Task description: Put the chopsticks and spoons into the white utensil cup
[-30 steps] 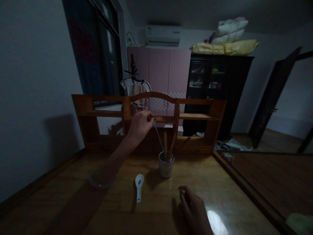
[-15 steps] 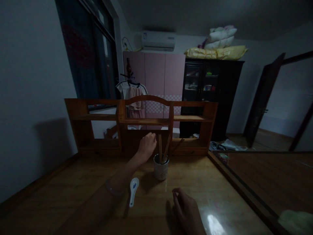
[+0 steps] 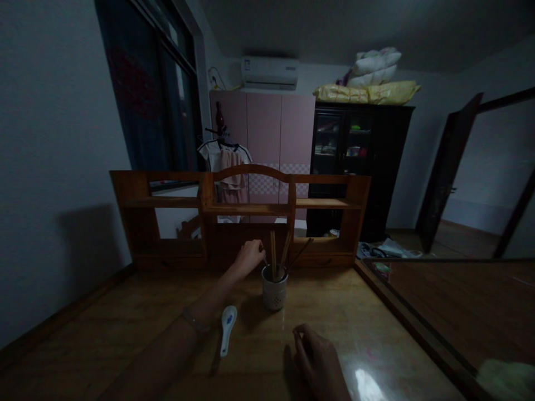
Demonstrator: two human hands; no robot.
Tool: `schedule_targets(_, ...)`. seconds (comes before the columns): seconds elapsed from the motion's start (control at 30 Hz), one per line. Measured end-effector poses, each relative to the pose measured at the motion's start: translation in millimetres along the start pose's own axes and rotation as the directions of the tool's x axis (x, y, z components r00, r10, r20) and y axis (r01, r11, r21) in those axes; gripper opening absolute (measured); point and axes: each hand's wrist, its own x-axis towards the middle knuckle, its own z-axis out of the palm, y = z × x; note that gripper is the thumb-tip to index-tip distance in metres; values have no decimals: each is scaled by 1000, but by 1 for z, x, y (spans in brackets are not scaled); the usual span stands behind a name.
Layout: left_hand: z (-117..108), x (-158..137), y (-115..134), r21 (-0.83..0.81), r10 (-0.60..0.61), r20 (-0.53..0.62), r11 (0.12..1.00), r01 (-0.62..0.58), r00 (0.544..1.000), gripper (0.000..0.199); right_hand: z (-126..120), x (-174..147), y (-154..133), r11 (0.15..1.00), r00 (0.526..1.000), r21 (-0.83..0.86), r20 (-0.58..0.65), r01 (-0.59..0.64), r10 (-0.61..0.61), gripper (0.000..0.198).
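Observation:
A pale utensil holder (image 3: 273,294) with small holes low in its side stands upright on the desk. Several wooden chopsticks (image 3: 273,250) lean inside it. My left hand (image 3: 249,255) is at the holder's left rim, its fingers pinched round a thin utensil handle that reaches down into the holder; its lower end is hidden. A white ceramic spoon (image 3: 228,328) with a blue mark lies left of the holder, apart from both hands. Low on the right, my right hand (image 3: 318,356) rests over the desk, fingers curled together, nothing visible in them.
The light wooden desk (image 3: 167,312) has a raised ledge (image 3: 401,306) along its right side. A low wooden shelf unit (image 3: 246,207) closes off the back, just behind the holder. A wall (image 3: 54,234) rises at the left.
My left hand has come down a little toward the holder's rim, with the thin handle lowered into it. My right hand has hardly moved; the view has tilted slightly.

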Motion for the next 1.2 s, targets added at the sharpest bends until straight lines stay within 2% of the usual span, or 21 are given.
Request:
schedule_targets(0.23,-9,-11,0,17,43,37,999,-44,998,19,1,0,-1,1000,1000,-22,10,-7,7,21)
schedule_targets(0.33,-18,-20,1,36,39,-19,999,-38,999,34,-1,-1,-4,1000,1000,-25,14,-13,13,22)
schedule_targets(0.43,-27,-28,-13,68,33,-88,997,-27,996,43,-1,-2,-5,1000,1000,-18,15,-16,16,21)
schedule_targets(0.5,-32,-32,-33,67,25,-11,997,-24,1000,44,-1,-1,-3,1000,1000,-23,15,-14,15,21)
schedule_targets(0.6,-31,-36,-73,52,-36,234,998,25,971,40,1,-1,1,999,1000,-35,7,-18,18,20)
schedule_targets(0.7,-17,-46,-109,77,-134,399,991,112,907,31,3,0,4,999,1000,-43,7,-8,9,21)
schedule_targets(0.8,6,-64,-125,92,-202,533,979,181,822,29,3,-1,5,999,1000,-50,20,-6,7,22)
schedule_targets(0.87,21,-77,-124,69,-201,592,977,199,781,30,3,-1,4,999,1000,-45,28,-4,6,21)
schedule_targets(0.97,34,-91,-114,18,-178,615,977,212,768,32,2,-1,1,999,1000,-37,27,1,0,21)
schedule_targets(1.1,25,-89,-95,-20,-119,576,987,160,809,32,2,0,0,999,1000,-42,29,3,-2,21)
schedule_targets(1.2,-6,-77,-75,-46,-47,493,996,80,869,31,2,0,2,999,999,-42,40,-14,15,19)
